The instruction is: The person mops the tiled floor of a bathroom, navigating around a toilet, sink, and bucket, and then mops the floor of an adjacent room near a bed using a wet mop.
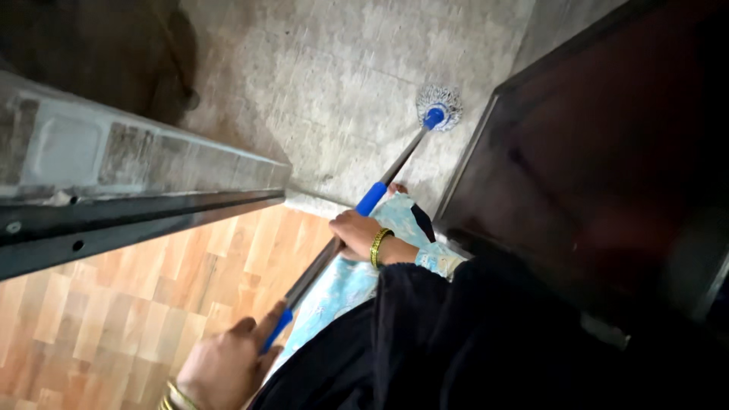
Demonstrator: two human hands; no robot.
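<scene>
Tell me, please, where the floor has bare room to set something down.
Bare grey floor lies left of the mop head, and bare wood floor below the metal rail. It is crowded near both hands on the mop handle.

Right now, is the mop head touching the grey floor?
Touching. The head view shows the mop head pressed flat on the grey floor, no gap beneath its strands.

Black sleeves (425,304), gold bangles (378,247), light blue patterned garment (342,285)
</scene>
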